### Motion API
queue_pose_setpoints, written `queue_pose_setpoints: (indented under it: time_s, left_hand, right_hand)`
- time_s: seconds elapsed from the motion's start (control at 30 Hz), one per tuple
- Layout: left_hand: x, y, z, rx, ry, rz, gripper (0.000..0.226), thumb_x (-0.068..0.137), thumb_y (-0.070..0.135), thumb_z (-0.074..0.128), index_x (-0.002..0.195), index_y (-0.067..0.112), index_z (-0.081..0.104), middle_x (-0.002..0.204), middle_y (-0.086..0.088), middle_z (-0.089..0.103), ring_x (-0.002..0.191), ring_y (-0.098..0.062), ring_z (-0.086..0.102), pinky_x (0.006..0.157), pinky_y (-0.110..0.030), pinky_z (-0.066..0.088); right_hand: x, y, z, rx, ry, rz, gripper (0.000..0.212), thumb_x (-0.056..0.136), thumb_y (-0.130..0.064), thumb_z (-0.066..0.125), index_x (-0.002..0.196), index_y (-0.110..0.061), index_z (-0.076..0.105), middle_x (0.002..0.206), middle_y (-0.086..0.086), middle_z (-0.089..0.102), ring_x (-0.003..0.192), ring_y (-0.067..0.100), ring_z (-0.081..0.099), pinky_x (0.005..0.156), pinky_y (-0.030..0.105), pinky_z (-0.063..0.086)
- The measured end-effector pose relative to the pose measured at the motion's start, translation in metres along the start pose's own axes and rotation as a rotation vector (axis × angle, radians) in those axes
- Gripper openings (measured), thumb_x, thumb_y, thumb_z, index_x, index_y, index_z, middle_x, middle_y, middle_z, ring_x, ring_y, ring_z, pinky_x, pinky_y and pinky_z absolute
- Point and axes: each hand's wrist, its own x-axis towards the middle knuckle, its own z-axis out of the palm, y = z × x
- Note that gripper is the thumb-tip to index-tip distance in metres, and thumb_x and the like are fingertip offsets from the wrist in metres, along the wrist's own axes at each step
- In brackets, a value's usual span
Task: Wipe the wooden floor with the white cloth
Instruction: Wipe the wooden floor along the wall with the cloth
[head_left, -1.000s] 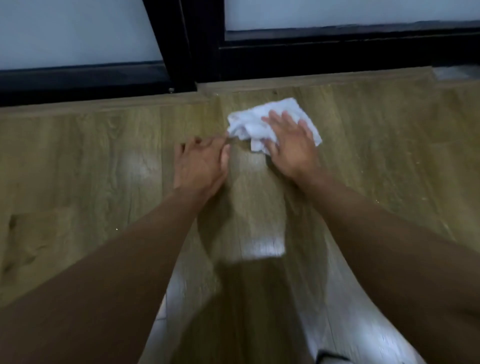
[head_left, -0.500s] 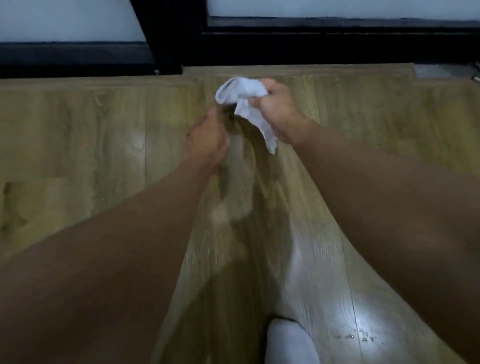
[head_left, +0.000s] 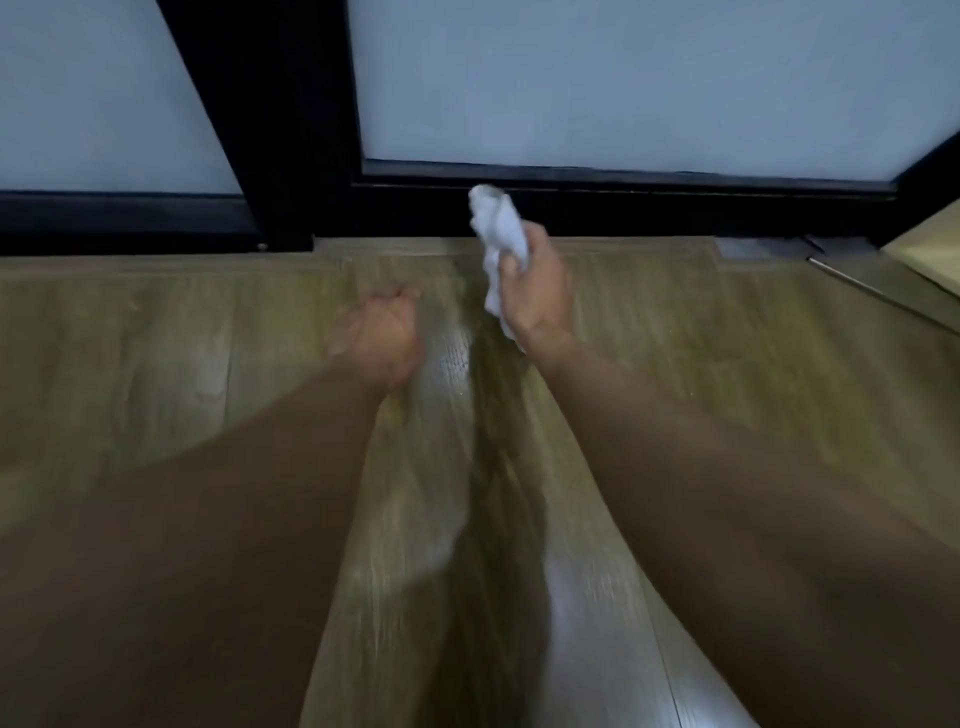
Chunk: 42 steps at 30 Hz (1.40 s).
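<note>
Lifted off the brown wooden plank floor (head_left: 156, 338), the crumpled white cloth (head_left: 500, 228) now hangs above it, gripped in the right hand (head_left: 537, 299); the blurred left hand (head_left: 384, 332) seems curled, empty. Wiping looks paused or finished.

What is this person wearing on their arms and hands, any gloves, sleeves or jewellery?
Nothing that shows. The left hand and right hand are bare, without gloves; no ring or watch is visible, though the picture is blurred. The left forearm and right forearm are uncovered too, with no sleeves in view right down to the picture's edge.
</note>
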Motion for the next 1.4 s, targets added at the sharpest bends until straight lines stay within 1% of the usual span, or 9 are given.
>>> queue_pose_setpoints:
  time_s: [0.17,0.27,0.47,0.63,0.83,0.93,1.03,1.3,1.4]
  left_hand:
    - [-0.019,-0.015,0.029,0.202,-0.087,0.023,0.053,0.091,0.025,0.044,0.142,0.019,0.031,0.149,-0.007,0.032,0.138,-0.031,0.028,0.11,-0.045,0.029]
    - [-0.02,-0.021,0.032,0.233,0.029,0.062,0.046,0.093,0.027,0.04,0.139,0.019,0.035,0.146,-0.004,0.037,0.132,-0.029,0.035,0.103,-0.044,0.035]
    - [-0.014,-0.013,0.038,0.234,0.043,0.041,0.038,0.097,0.028,0.037,0.134,0.021,0.04,0.14,-0.005,0.041,0.126,-0.033,0.04,0.1,-0.054,0.037]
    - [-0.005,0.002,0.031,0.192,-0.004,-0.054,0.038,0.093,0.026,0.043,0.131,0.023,0.044,0.135,-0.006,0.045,0.123,-0.034,0.041,0.097,-0.056,0.04]
    - [-0.015,-0.012,0.043,0.257,0.015,0.024,0.042,0.097,0.027,0.037,0.138,0.017,0.035,0.145,-0.012,0.034,0.13,-0.04,0.032,0.108,-0.06,0.026]
    - [-0.009,0.0,0.039,0.246,-0.001,-0.042,0.036,0.094,0.021,0.041,0.129,0.014,0.041,0.135,-0.015,0.041,0.123,-0.043,0.036,0.103,-0.062,0.03]
    - [-0.002,0.012,0.033,0.169,0.012,-0.13,0.04,0.09,0.017,0.045,0.13,0.013,0.04,0.133,-0.018,0.044,0.124,-0.044,0.037,0.105,-0.061,0.029]
    - [-0.011,0.025,0.058,0.161,0.082,0.241,0.051,0.086,0.019,0.047,0.136,0.014,0.041,0.137,-0.014,0.045,0.125,-0.035,0.04,0.11,-0.05,0.023]
    - [0.001,0.028,0.048,0.19,0.099,0.271,0.051,0.086,0.019,0.048,0.136,0.011,0.042,0.136,-0.018,0.047,0.121,-0.037,0.044,0.108,-0.047,0.027]
  right_hand:
    - [-0.033,0.018,0.032,-0.448,-0.458,-0.221,0.036,0.092,-0.026,0.05,0.126,-0.028,0.06,0.128,0.003,0.06,0.119,0.027,0.052,0.1,0.04,0.041]
    - [-0.038,0.049,0.006,-0.574,-0.386,-0.29,0.04,0.093,-0.026,0.053,0.133,-0.031,0.054,0.14,0.0,0.052,0.128,0.023,0.045,0.107,0.042,0.034]
    - [0.021,0.025,0.032,-0.563,-0.44,-0.019,0.036,0.096,-0.033,0.045,0.13,-0.029,0.054,0.134,0.004,0.056,0.122,0.03,0.051,0.102,0.044,0.04]
    - [-0.031,0.064,-0.013,-0.644,-0.486,-0.353,0.047,0.094,-0.026,0.051,0.141,-0.029,0.045,0.148,-0.001,0.044,0.132,0.023,0.041,0.108,0.041,0.031]
    - [0.026,0.068,-0.007,-0.734,-0.289,-0.068,0.046,0.098,-0.036,0.041,0.142,-0.023,0.037,0.142,0.005,0.047,0.13,0.028,0.042,0.105,0.048,0.034]
    - [0.009,0.056,0.019,-0.65,-0.456,-0.134,0.051,0.101,-0.029,0.038,0.15,-0.023,0.024,0.159,0.001,0.022,0.146,0.024,0.017,0.116,0.047,0.013]
    - [-0.033,0.075,-0.013,-0.61,-0.407,-0.251,0.046,0.101,-0.032,0.038,0.147,-0.028,0.032,0.155,-0.003,0.031,0.145,0.019,0.023,0.117,0.044,0.015]
    - [0.027,0.082,-0.034,-0.352,-0.043,0.367,0.041,0.093,-0.044,0.039,0.129,-0.031,0.055,0.128,-0.001,0.059,0.12,0.024,0.053,0.102,0.039,0.041]
    - [0.001,0.075,-0.017,-0.51,-0.367,-0.065,0.049,0.094,-0.016,0.045,0.142,-0.023,0.041,0.148,0.006,0.042,0.137,0.028,0.036,0.112,0.041,0.03]
